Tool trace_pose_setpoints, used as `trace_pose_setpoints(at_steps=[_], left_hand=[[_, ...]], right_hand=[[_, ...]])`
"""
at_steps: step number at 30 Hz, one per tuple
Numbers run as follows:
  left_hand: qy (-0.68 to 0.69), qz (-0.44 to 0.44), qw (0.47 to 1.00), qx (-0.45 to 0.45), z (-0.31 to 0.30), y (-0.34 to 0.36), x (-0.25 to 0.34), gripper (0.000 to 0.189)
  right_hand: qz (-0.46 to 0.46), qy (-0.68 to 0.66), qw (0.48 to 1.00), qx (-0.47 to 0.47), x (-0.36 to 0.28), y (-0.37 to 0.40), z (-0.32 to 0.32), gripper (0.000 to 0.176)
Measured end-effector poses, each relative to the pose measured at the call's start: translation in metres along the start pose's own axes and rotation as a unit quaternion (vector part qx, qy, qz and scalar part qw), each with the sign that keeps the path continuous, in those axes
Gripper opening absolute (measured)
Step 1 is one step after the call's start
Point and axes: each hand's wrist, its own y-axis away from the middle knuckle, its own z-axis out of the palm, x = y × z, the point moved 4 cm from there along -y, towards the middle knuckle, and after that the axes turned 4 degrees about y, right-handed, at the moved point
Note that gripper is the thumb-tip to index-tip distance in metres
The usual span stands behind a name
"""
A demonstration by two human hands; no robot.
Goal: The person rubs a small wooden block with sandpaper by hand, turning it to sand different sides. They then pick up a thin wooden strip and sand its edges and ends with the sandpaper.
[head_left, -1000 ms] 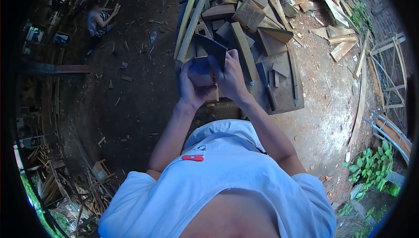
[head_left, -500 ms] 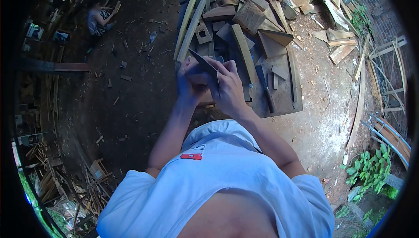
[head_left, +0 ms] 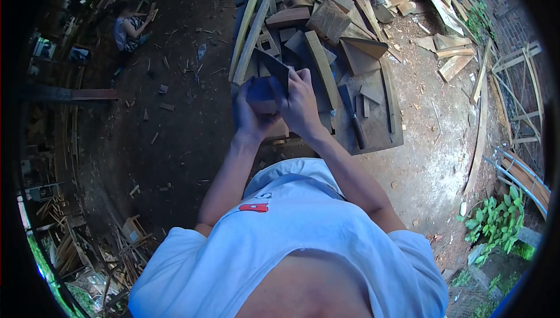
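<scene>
Over the bench's (head_left: 382, 134) near edge, left hand (head_left: 249, 121) fingers curl round a wooden block (head_left: 265, 107); right hand (head_left: 300, 107) fingers close on a dark plate (head_left: 272, 67), its long axis pointing between ten and eleven o'clock. Wood pieces (head_left: 331, 21) lie beyond, toward one.

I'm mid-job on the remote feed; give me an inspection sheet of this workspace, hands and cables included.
Surface: work table, mostly covered, bare patch at near right corner.
Job's things: wooden block and dark flat piece, both in hand.
Clutter: wood pieces heaped on the table; handled blade lying right of the hands; scraps on the floor.
Hands: left hand grips the block; right hand holds the dark piece; its contact with the block is unclear.
Cables: nothing seen.
Surroundings: another person, upper left; leafy plant, right.
</scene>
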Motion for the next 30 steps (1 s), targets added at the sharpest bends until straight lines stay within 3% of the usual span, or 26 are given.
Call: trace_pose_setpoints(at_steps=[2, 5, 6, 8, 10, 12, 14, 17, 18, 20, 22, 24, 26, 28, 29, 30], left_hand=[[-0.041, 0.043, 0.989, -0.137, -0.007, -0.017, 0.009, 0.049], [-0.018, 0.008, 0.993, -0.114, -0.016, -0.02, 0.013, 0.047], [-0.015, 0.008, 0.994, -0.108, -0.014, -0.013, 0.008, 0.047], [-0.03, 0.012, 0.999, 0.029, -0.007, -0.002, 0.002, 0.053], [0.013, 0.01, 1.0, -0.019, -0.008, -0.013, 0.01, 0.048], [-0.026, 0.03, 0.987, -0.155, -0.013, -0.018, 0.015, 0.047], [-0.034, 0.027, 0.99, -0.131, -0.016, -0.018, 0.012, 0.045], [-0.012, -0.015, 1.0, 0.01, -0.014, -0.007, -0.002, 0.047], [-0.014, -0.011, 1.0, 0.006, -0.013, -0.008, 0.001, 0.047], [-0.019, 0.045, 0.99, -0.135, -0.006, -0.011, 0.006, 0.049], [-0.034, 0.062, 0.994, -0.085, -0.015, -0.016, 0.008, 0.05], [-0.015, 0.006, 0.999, -0.048, -0.021, -0.017, 0.0, 0.048], [-0.064, -0.002, 0.998, 0.008, -0.014, -0.001, -0.007, 0.048], [-0.026, 0.027, 0.999, -0.004, -0.009, -0.005, -0.005, 0.049], [-0.04, 0.027, 0.989, -0.138, -0.013, -0.018, 0.001, 0.048], [-0.037, 0.024, 0.99, -0.135, -0.013, -0.014, 0.0, 0.048]], right_hand=[[-0.048, -0.04, 0.998, -0.015, -0.017, 0.013, -0.001, 0.027], [-0.062, -0.039, 0.997, -0.03, -0.011, 0.013, 0.005, 0.027], [-0.023, -0.013, 0.999, -0.038, 0.002, 0.002, 0.007, 0.027], [0.011, 0.012, 0.999, -0.045, 0.005, 0.0, 0.009, 0.027], [-0.023, -0.006, 0.999, -0.023, -0.003, 0.004, 0.003, 0.025], [-0.025, -0.01, 0.999, -0.042, -0.006, 0.016, 0.004, 0.024], [-0.037, -0.017, 0.997, -0.061, -0.008, 0.018, 0.006, 0.022], [-0.023, 0.0, 0.999, -0.047, 0.0, 0.008, 0.005, 0.022], [-0.023, 0.021, 0.999, -0.03, 0.0, 0.003, 0.003, 0.021], [-0.027, -0.02, 0.999, -0.025, -0.008, 0.013, -0.001, 0.023], [-0.062, -0.055, 0.996, -0.04, -0.017, 0.024, 0.0, 0.024], [-0.048, -0.013, 0.997, -0.066, 0.001, 0.013, 0.004, 0.023], [0.046, -0.013, 0.997, -0.058, 0.017, -0.001, 0.006, 0.025], [0.006, 0.014, 1.0, -0.024, -0.001, 0.008, -0.001, 0.025], [-0.025, -0.018, 0.999, -0.026, -0.011, 0.019, -0.001, 0.022], [-0.052, -0.053, 0.997, -0.03, -0.018, 0.027, 0.0, 0.024]])
